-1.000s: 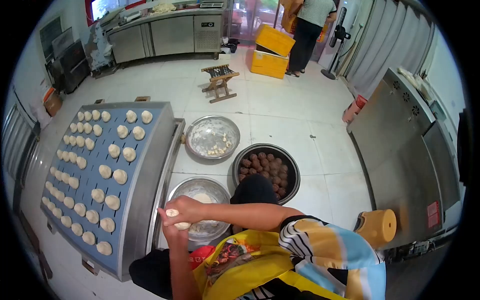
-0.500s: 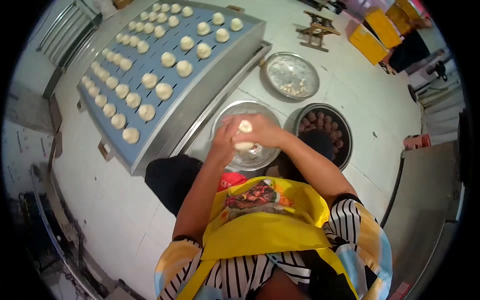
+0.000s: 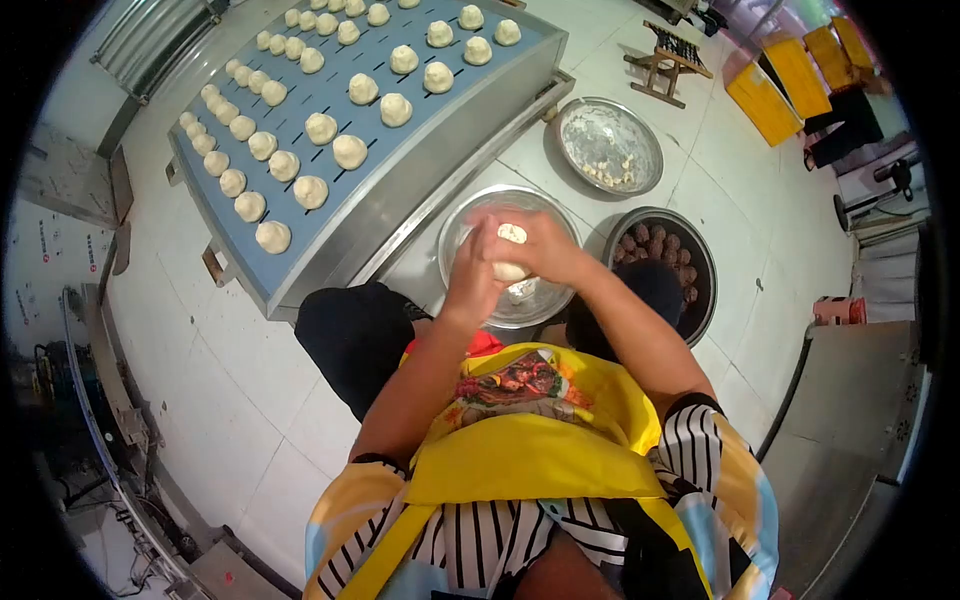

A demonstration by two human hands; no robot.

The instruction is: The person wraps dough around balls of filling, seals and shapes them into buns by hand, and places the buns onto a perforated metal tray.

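Both hands are together over a metal bowl (image 3: 515, 312) between the knees. My left hand (image 3: 474, 268) and my right hand (image 3: 548, 246) are wrapped round a pale lump of dough (image 3: 511, 270), part of which bulges out between them. The fingers overlap at the top and are slightly blurred. Beyond them to the left, a blue slotted surface (image 3: 300, 110) on a metal frame bears rows of rounded dough pieces (image 3: 350, 152).
A floured metal bowl (image 3: 610, 145) with dough scraps sits ahead. Right of it, a dark pot (image 3: 712, 262) holds several brown balls (image 3: 657, 248). Further off are a folding stool (image 3: 668, 62), yellow boxes (image 3: 765, 100) and a person's dark-clothed legs (image 3: 845, 125). A steel cabinet (image 3: 845, 390) stands at right.
The view has tilted down and turned, so the blue surface now appears higher up. Both hands stay closed round the dough, their position on each other slightly changed.
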